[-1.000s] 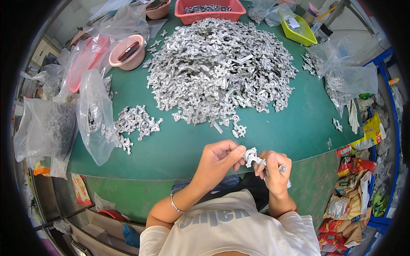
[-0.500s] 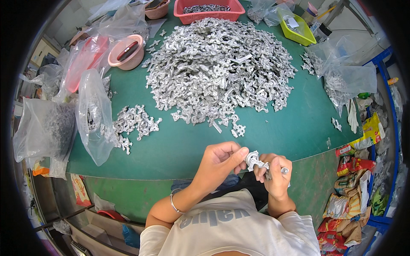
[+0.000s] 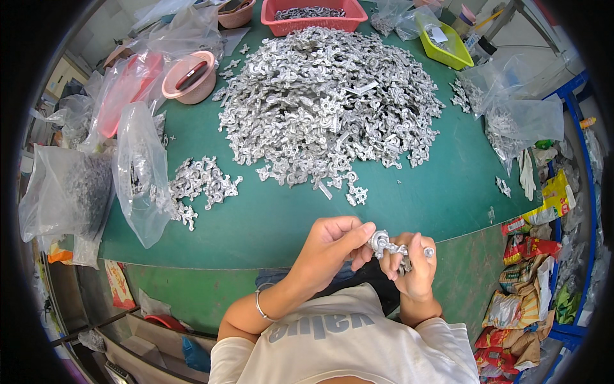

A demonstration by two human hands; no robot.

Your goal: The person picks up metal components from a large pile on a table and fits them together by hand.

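Observation:
Close to my chest, just off the table's near edge, I hold a small silver-grey cast metal part (image 3: 380, 242) with a curved end and lobes. My left hand (image 3: 332, 246) pinches its curved end between thumb and fingers. My right hand (image 3: 416, 272) is closed round the other side, with its thumb up. A round metal tip (image 3: 429, 252) pokes out past the right thumb; whether it belongs to the same part or to a tool is hidden. Beyond my hands rises a large heap of similar metal castings (image 3: 326, 102), and a smaller pile (image 3: 203, 182) lies to the left.
The green table (image 3: 256, 240) carries clear plastic bags (image 3: 137, 176) at left and another bag (image 3: 521, 121) at right. A red basket (image 3: 313, 24), a yellow-green basket (image 3: 448, 51) and a pink bowl (image 3: 190, 89) stand farther back. A blue rack (image 3: 569, 96) borders the right.
Both hands have dropped very slightly toward me, and the metal part has turned a little between them. The grips look the same, and the piles have not moved.

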